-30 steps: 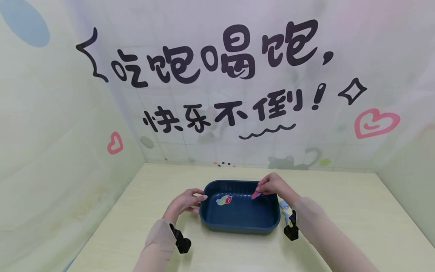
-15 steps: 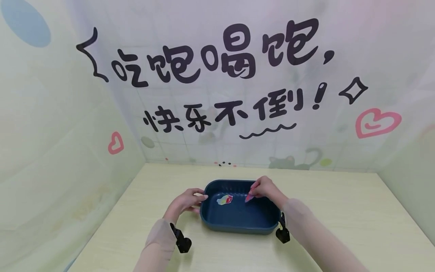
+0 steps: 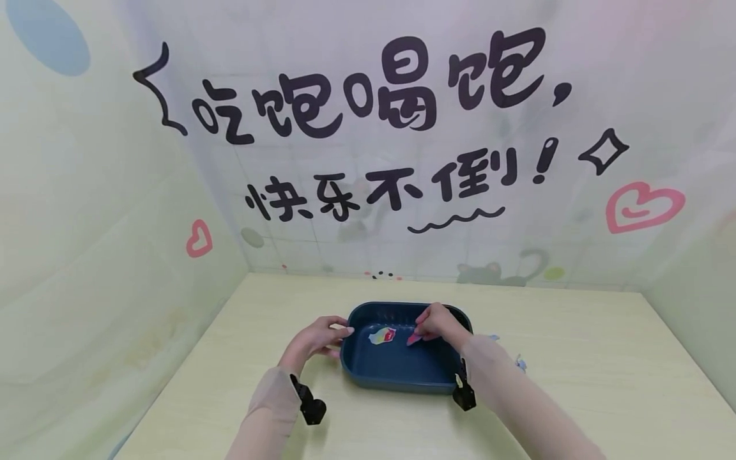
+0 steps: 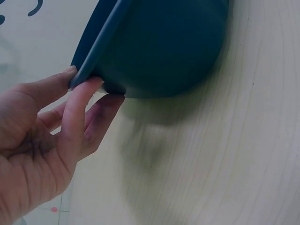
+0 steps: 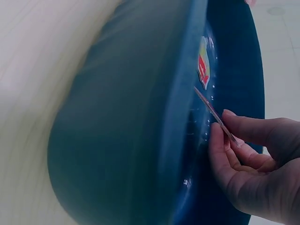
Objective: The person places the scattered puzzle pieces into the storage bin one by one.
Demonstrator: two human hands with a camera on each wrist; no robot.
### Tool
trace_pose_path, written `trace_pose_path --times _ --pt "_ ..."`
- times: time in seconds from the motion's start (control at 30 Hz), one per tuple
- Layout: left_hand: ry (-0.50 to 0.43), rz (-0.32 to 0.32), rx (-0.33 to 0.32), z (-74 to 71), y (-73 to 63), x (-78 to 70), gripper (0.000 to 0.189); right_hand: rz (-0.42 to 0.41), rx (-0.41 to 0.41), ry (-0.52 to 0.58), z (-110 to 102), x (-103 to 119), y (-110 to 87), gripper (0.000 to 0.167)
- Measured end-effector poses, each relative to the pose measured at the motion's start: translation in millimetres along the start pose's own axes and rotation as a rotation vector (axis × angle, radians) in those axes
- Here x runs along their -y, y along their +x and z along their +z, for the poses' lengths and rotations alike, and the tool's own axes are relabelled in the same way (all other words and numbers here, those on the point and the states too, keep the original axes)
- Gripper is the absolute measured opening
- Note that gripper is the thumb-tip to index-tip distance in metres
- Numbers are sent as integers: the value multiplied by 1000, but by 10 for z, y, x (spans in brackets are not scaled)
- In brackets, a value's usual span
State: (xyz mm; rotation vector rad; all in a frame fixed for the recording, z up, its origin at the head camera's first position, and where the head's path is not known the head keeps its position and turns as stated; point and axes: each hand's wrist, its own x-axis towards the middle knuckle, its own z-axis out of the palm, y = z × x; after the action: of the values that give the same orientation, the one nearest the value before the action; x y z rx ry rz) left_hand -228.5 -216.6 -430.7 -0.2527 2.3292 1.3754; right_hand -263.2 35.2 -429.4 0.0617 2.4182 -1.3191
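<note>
A dark blue rectangular plastic basin point(image 3: 397, 377) with rounded corners stands on the table. My left hand point(image 3: 317, 337) grips its left rim, thumb on the inner side and fingers against the outer wall point(image 4: 164, 56). Inside, toward the left, a small flat piece point(image 3: 382, 336) in yellow, red and pale blue lies on the floor of the basin. My right hand point(image 3: 439, 324) reaches over the basin and pinches a small pinkish-red flat piece point(image 3: 413, 340) between thumb and fingertips. In the right wrist view that thin piece point(image 5: 213, 113) shows nearly edge-on.
Light blue scraps point(image 3: 521, 363) lie on the table right of the basin, partly behind my right forearm. The pale wooden table point(image 3: 276, 300) meets a printed cloth backdrop point(image 3: 345, 255) at the back. A black camera mount point(image 3: 464, 391) sits on each wrist.
My right hand has moved left and deeper over the basin with the pinkish-red piece, toward the multicoloured one. The left hand keeps its grip on the rim.
</note>
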Motion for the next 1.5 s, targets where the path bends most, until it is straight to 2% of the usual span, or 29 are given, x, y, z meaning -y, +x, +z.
trace_pose_path --times 0.1,0.2,0.23,0.33,0.43,0.5,0.6,0.7,0.73,0.83,0.93,0.97,1.1,1.5 --pt "0 -5 -1 8 -1 -9 43 56 6 24 48 -32 107 24" --pt "0 -7 -1 10 -5 -14 42 95 24 58 115 -151 321 24" --pt "0 -7 -2 10 -5 -15 42 83 51 89 143 -258 465 21" --pt "-2 -6 -2 9 -3 -14 43 86 69 121 183 -341 579 20" --pt "-5 -5 -3 8 -1 -11 43 116 60 146 184 -266 481 20" --pt "-7 -6 -6 7 -3 -9 42 158 30 140 170 -100 277 24" --pt "-5 -9 -11 15 -2 -9 42 177 26 154 153 -17 150 26" --pt "-2 -7 -12 19 1 -6 42 160 42 138 158 -86 212 26" --pt "-4 -6 -11 20 3 -5 42 134 63 138 171 -207 347 25" --pt "-10 -10 -8 15 2 -2 42 112 81 100 166 -294 424 26" --pt "-9 -14 -7 5 -3 0 43 107 74 85 128 -255 329 28" --pt "-7 -15 -8 3 -4 -1 44 125 55 75 97 -150 184 29" --pt "-4 -7 -5 1 1 -11 44 116 49 85 9 -67 -8 33" --pt "6 -9 4 -6 -2 -11 44 51 101 46 -233 -128 -142 39"
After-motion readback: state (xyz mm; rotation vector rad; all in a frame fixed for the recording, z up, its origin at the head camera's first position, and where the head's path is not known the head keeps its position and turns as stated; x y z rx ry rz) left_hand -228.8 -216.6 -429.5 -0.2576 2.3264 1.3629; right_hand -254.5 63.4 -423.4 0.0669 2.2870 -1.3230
